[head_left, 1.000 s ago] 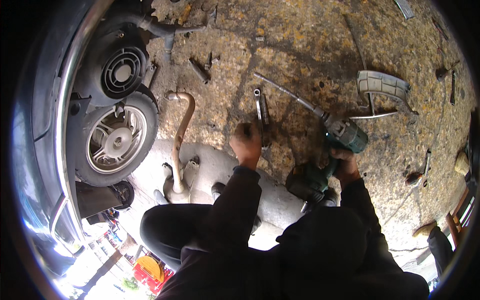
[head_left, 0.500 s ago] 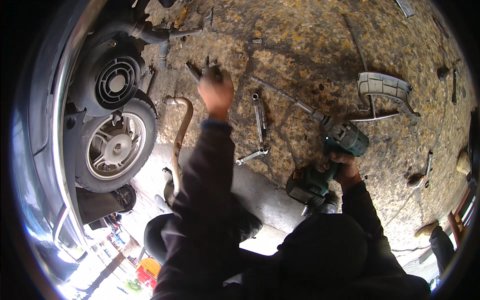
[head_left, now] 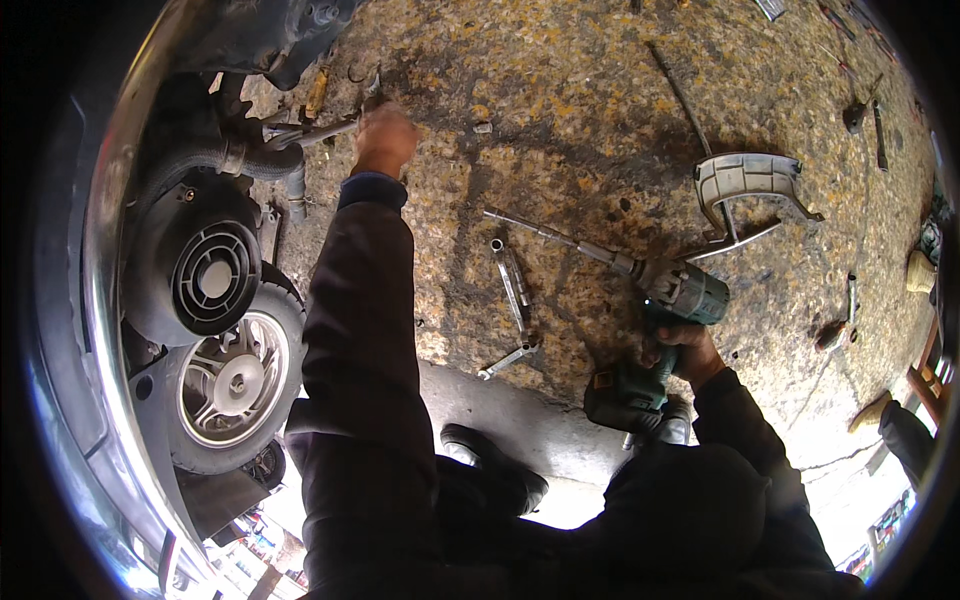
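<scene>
My left hand (head_left: pixel 383 138) is stretched far forward, fingers closed on a metal wrench (head_left: pixel 318 129) lying on the ground beside the scooter's underside. My right hand (head_left: pixel 683 350) grips the handle of a green cordless impact driver (head_left: pixel 660 330), whose long extension bar (head_left: pixel 550 236) points left across the stained concrete. A socket wrench (head_left: pixel 510 282) and a small spanner (head_left: pixel 508 360) lie on the ground between my two arms.
A scooter's rear wheel (head_left: pixel 235 385) and engine fan cover (head_left: pixel 208 280) fill the left side, with its hose (head_left: pixel 210 155). A grey plastic scooter panel (head_left: pixel 750 182) lies at the right. Loose tools (head_left: pixel 852 300) are scattered far right. My shoe (head_left: pixel 495 470) rests near a concrete kerb (head_left: pixel 520 415).
My left arm has reached steadily forward and left, from the middle of the ground to the wrench by the scooter's underside. The right hand keeps holding the driver in place.
</scene>
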Demonstrator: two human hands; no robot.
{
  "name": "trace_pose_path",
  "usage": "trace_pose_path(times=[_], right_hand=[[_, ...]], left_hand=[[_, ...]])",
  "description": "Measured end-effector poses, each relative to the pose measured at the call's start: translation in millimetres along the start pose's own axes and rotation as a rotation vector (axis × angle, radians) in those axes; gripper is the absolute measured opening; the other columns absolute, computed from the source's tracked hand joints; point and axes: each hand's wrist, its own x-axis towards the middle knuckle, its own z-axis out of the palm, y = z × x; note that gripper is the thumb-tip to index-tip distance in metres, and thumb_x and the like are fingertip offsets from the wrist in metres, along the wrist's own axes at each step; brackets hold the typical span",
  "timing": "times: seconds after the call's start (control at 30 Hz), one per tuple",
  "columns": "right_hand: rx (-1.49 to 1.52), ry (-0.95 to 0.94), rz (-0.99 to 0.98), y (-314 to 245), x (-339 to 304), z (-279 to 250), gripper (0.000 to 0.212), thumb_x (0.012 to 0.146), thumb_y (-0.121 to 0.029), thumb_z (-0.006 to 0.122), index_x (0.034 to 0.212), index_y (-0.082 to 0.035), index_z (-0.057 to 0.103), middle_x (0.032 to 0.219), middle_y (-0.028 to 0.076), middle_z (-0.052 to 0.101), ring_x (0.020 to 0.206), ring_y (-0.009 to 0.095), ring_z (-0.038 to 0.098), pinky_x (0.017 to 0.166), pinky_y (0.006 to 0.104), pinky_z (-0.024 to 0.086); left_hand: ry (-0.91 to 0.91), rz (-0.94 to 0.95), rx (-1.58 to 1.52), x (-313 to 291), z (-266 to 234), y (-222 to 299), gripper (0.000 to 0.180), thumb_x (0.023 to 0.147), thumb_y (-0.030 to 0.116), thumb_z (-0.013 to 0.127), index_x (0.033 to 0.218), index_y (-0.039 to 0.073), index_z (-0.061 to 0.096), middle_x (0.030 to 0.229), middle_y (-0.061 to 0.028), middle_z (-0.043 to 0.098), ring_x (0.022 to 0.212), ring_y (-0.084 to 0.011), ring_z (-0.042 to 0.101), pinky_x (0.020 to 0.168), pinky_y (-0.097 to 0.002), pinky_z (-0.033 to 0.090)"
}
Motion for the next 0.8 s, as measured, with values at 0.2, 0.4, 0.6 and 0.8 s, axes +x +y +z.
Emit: trace_pose_path(times=[0.2, 0.4, 0.6, 0.8], right_hand=[[-0.004, 0.036, 0.001, -0.7, -1.4, -0.8, 0.046, 0.07, -0.011, 0.073, 0.111, -0.002, 0.057, 0.076, 0.01, 0.061, 0.061, 0.027, 0.063, 0.056, 0.039, 0.053], [0.02, 0.039, -0.013, 4.7, -0.9, -14.6, 0.05, 0.069, -0.008, 0.074, 0.115, -0.003, 0.057, 0.089, 0.008, 0.062, 0.062, 0.027, 0.065, 0.056, 0.0394, 0.056], [0.111, -0.122, -0.003, 14.6, 3.4, -26.4, 0.043, 0.07, -0.017, 0.076, 0.105, -0.001, 0.058, 0.073, 0.009, 0.06, 0.059, 0.023, 0.059, 0.053, 0.0362, 0.049], [0.075, -0.171, -0.099, 13.1, -2.7, -13.8, 0.046, 0.072, -0.017, 0.074, 0.111, 0.001, 0.058, 0.072, 0.007, 0.06, 0.057, 0.021, 0.057, 0.052, 0.0347, 0.047]], left_hand=[[0.041, -0.139, 0.1, -29.3, 13.7, 3.9, 0.033, 0.085, 0.031, 0.064, 0.106, 0.005, 0.067, 0.114, -0.0196, 0.065, 0.106, -0.0309, 0.063, 0.093, -0.043, 0.049], [0.224, -0.432, -1.703, -100.6, -17.8, 31.7, 0.008, 0.078, 0.013, 0.064, 0.084, 0.009, 0.062, 0.074, -0.0045, 0.062, 0.066, -0.0206, 0.06, 0.06, -0.0349, 0.048], [0.787, 0.24, -0.964, -156.2, -133.8, 57.4, 0.006, 0.076, 0.0, 0.056, 0.074, 0.001, 0.05, 0.058, -0.006, 0.049, 0.048, -0.0108, 0.041, 0.044, -0.0259, 0.034], [0.452, 0.275, 0.695, -139.5, -215.2, 39.1, 0.033, 0.08, 0.029, 0.054, 0.107, 0.011, 0.061, 0.099, -0.0167, 0.068, 0.094, -0.0394, 0.064, 0.081, -0.0522, 0.049]])
